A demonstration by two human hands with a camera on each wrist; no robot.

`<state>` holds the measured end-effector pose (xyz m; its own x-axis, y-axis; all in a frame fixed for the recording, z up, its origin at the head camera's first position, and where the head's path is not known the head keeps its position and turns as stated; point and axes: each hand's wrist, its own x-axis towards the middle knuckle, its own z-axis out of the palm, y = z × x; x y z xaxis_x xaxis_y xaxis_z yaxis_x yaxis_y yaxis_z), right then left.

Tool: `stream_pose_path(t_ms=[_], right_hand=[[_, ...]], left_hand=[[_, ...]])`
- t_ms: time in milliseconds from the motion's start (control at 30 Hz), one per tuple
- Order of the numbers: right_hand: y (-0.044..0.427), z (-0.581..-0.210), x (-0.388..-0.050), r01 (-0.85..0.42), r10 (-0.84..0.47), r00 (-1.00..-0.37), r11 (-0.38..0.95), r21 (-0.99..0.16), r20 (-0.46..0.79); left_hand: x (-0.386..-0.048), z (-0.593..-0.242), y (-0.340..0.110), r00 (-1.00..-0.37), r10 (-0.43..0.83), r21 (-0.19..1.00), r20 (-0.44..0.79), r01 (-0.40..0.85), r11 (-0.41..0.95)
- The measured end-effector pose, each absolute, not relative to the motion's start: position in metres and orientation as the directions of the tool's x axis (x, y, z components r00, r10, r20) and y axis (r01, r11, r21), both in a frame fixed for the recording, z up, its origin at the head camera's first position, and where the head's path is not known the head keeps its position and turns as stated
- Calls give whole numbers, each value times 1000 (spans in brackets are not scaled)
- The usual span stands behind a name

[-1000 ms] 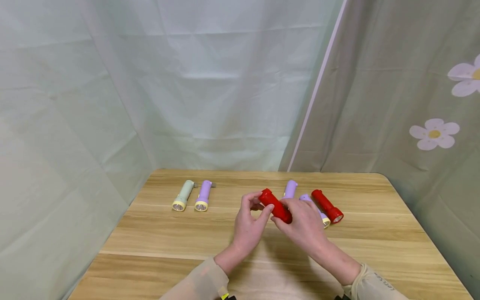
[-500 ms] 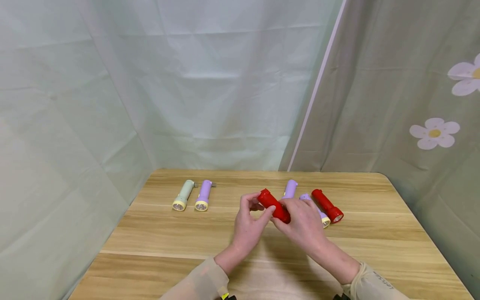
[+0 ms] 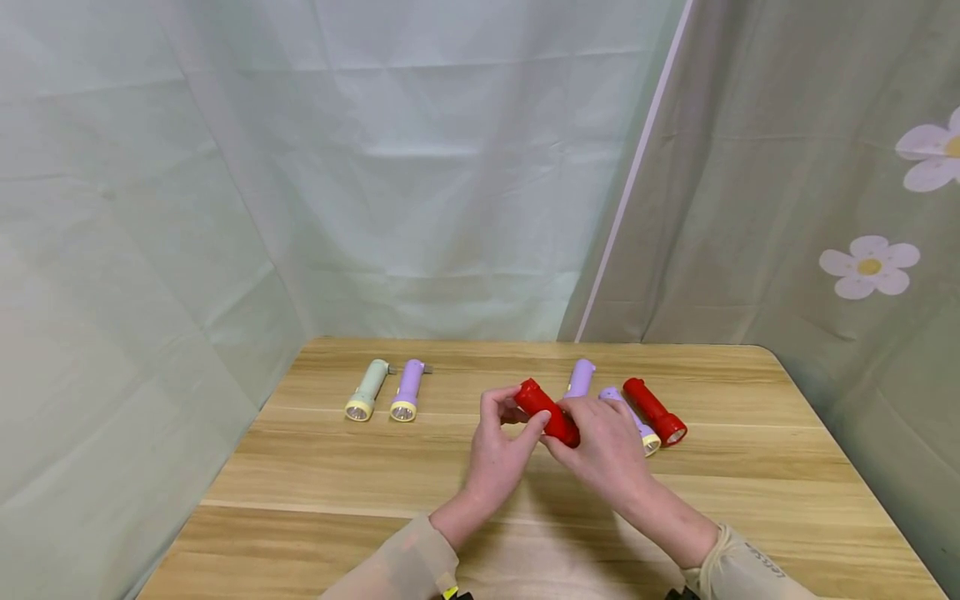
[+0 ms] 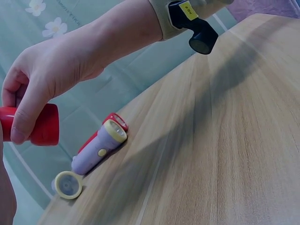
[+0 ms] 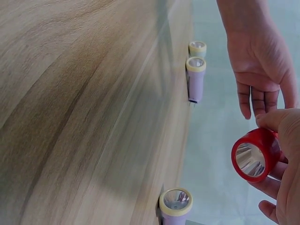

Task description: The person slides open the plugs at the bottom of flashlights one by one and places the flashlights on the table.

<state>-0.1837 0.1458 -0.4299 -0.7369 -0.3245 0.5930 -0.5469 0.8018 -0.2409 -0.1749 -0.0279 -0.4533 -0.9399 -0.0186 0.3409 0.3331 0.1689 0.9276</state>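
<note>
Both hands hold one red flashlight above the table, tilted with its tail up and to the left. My left hand pinches the tail part between thumb and fingers. The wider head end is gripped by my right hand, which hides much of it in the head view. In the right wrist view the lens of the red flashlight faces the camera, its reflector silvery. The left wrist view has the right hand curled round the red head.
On the wooden table, a pale green flashlight and a purple one lie at the back left. Behind the right hand lie a purple flashlight, another purple one and a red one. Curtains hang behind.
The held red flashlight has shifted very slightly to the left in the hands. Both hands keep their hold, and the flashlights on the table have not moved.
</note>
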Motion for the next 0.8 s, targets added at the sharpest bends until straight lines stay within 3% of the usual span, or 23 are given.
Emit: stream_pose_path(t_ms=[800], right_hand=[[146, -432, -185, -572, -345, -703, 793, -207, 622]], left_hand=[[-175, -453, -28, -937, 0, 928, 349, 345, 140]])
